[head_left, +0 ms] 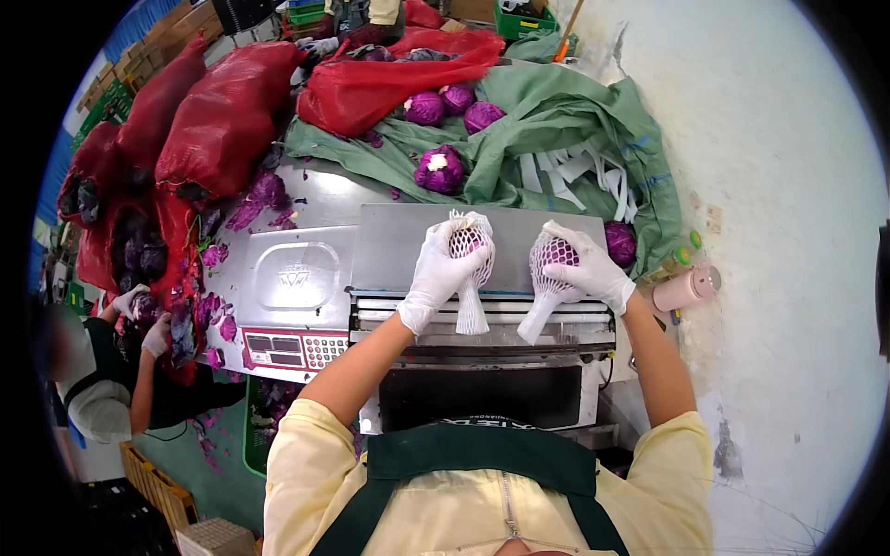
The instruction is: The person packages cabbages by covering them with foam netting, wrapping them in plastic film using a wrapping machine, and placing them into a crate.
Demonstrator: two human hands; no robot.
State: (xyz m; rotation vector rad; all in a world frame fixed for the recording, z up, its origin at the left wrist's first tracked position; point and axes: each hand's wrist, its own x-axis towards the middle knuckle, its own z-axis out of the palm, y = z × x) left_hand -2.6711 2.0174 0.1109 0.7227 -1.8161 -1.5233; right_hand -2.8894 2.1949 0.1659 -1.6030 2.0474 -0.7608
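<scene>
My left hand (434,276), in a white glove, is wrapped around a red cabbage in a white foam net (471,243). The net's loose end hangs down toward me. In my gloved right hand (594,271) is a second red cabbage in a foam net (554,256), its net tail also pointing down toward me. Both cabbages are over the grey plate (399,243) of a wrapping machine, just behind its rollers (501,321). Beyond them, bare red cabbages (439,170) lie on a green woven sheet (519,102).
White foam nets (570,176) lie on the sheet. A scale (295,350) stands at left, amid loose purple leaves (264,196). Red mesh sacks (227,116) fill the far left. A co-worker's gloved hands (156,335) handle cabbage there. A pink bottle (686,288) is near the right wall.
</scene>
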